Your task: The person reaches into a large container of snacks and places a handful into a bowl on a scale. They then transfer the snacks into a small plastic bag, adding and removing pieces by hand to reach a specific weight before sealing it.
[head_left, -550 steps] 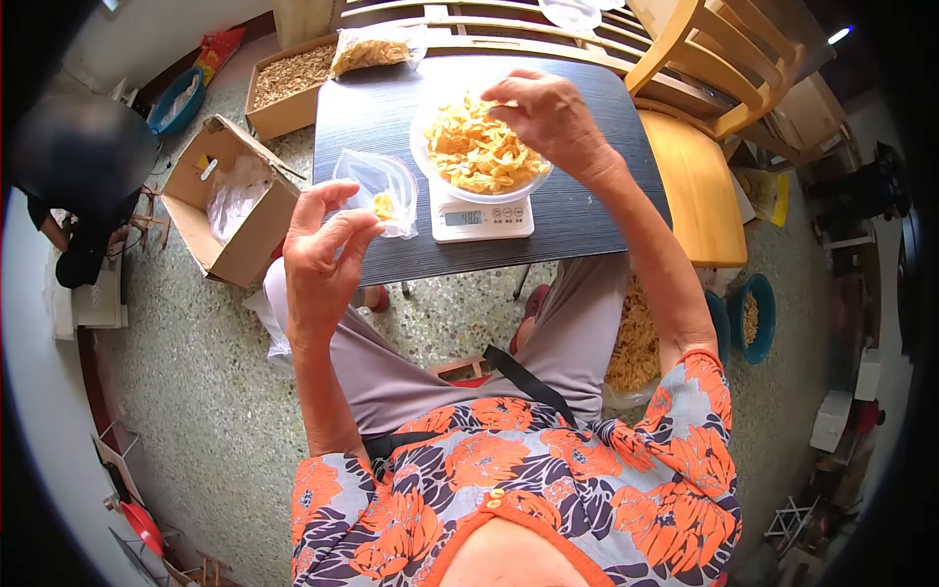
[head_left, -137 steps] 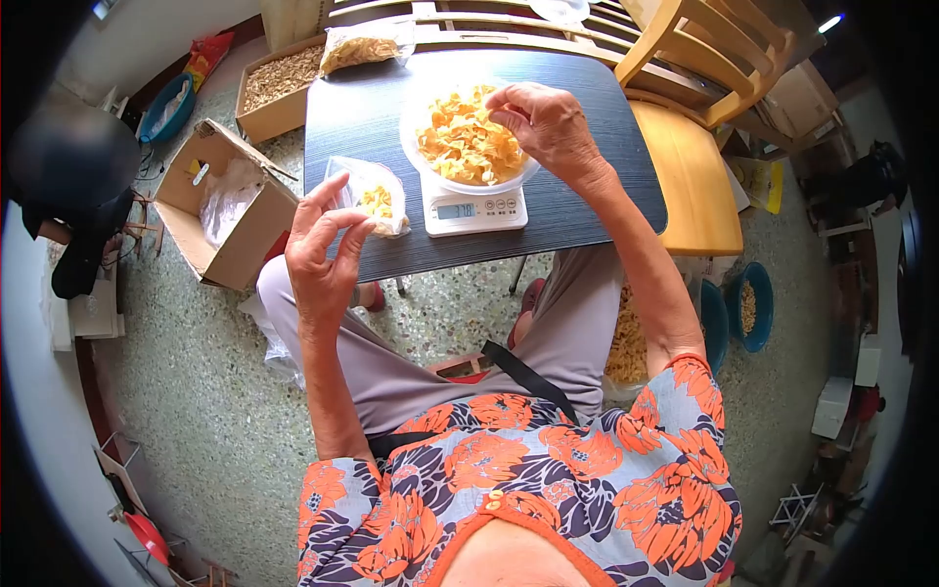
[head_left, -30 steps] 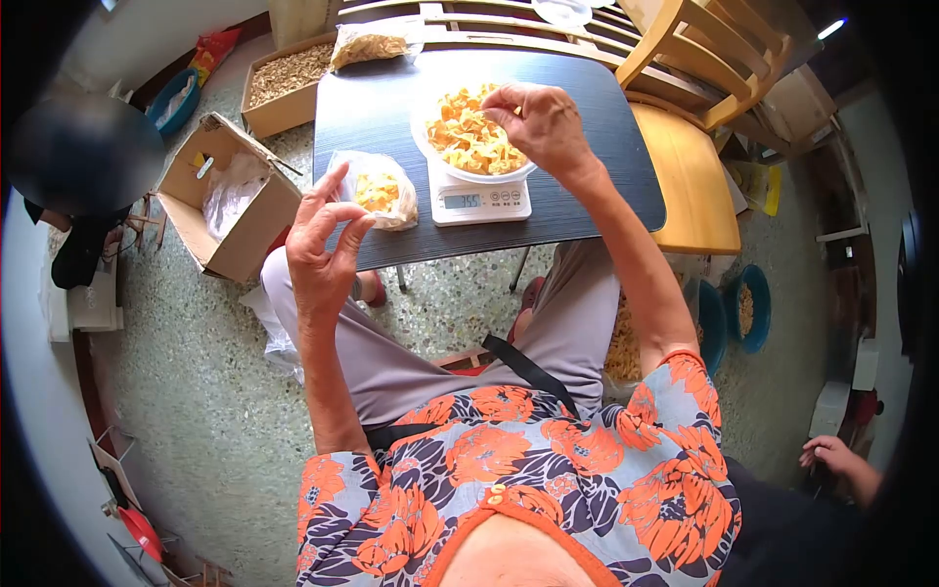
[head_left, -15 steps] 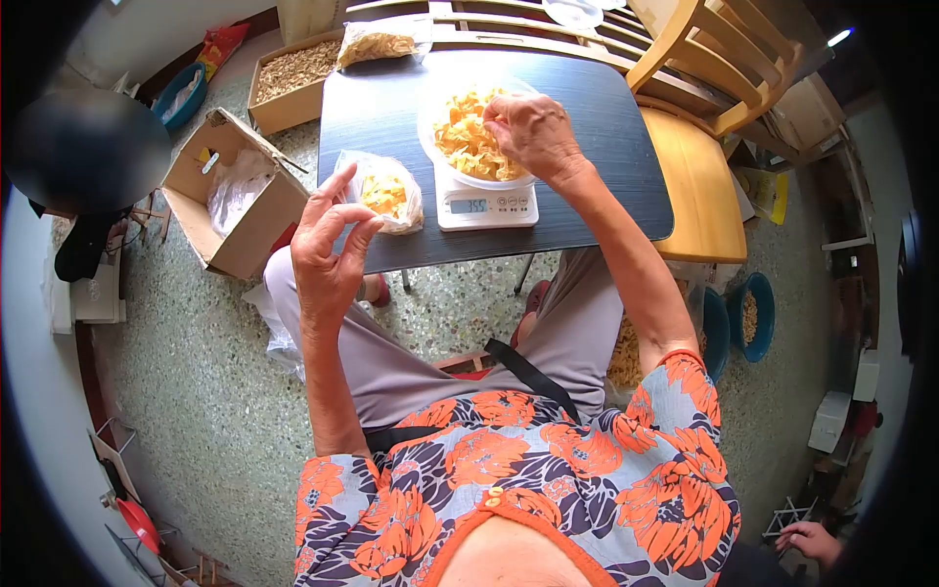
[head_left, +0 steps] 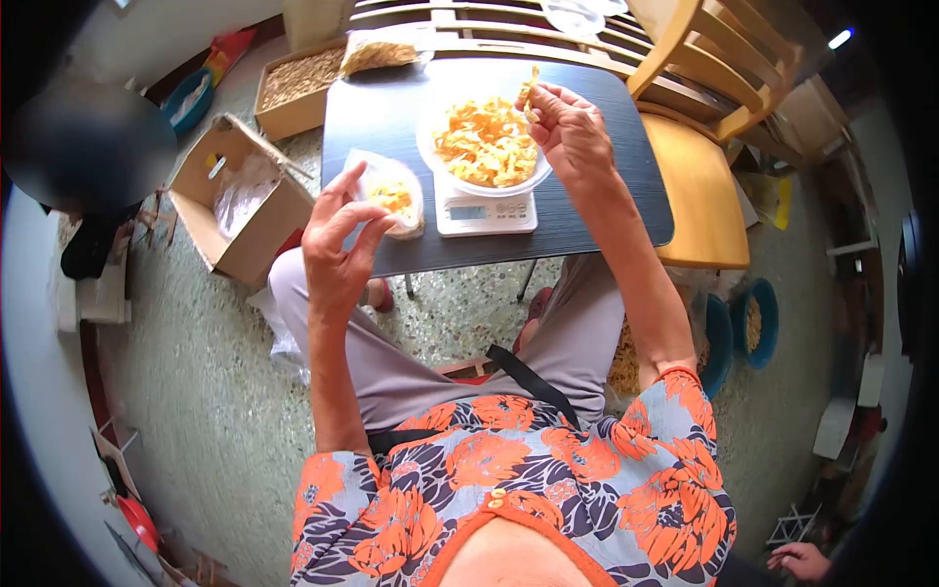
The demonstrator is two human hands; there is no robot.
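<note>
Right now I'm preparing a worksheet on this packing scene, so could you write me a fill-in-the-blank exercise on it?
1. The bowl of yellow pieces sits on a digital ____.
2. The right hand pinches a yellow piece above the ____.
3. The left hand holds open a clear plastic ____.
4. On the floor left of the dark table stands an open cardboard ____.

Missing words: scale; bowl; bag; box

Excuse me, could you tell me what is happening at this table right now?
A seated person is working at a small dark table. The right hand pinches a few yellow chips above a bowl of them, which stands on a scale. The left hand holds open a clear bag with some chips inside. A cardboard box sits on the floor to the left.
</note>
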